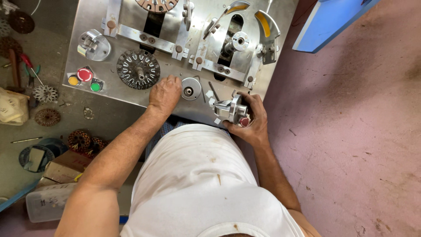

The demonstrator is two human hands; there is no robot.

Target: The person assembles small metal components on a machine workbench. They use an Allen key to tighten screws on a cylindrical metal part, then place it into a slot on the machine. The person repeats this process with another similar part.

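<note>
My left hand (165, 93) rests knuckles-up on the steel machine plate (131, 94), fingers curled, between a dark slotted stator disc (138, 69) and a small round metal hub (190, 89). Whether it holds anything I cannot tell. My right hand (253, 117) grips a shiny metal fixture with a red knob (233, 111) at the plate's front right edge. Small white paper slips (212, 97) lie between the two hands.
Red, yellow and green push buttons (84, 78) sit at the plate's left. Clamps and a spindle (239, 41) stand at the back. Stator cores (47, 117), pliers (30, 70) and boxes lie on the floor at left. A blue board (326, 22) leans at upper right.
</note>
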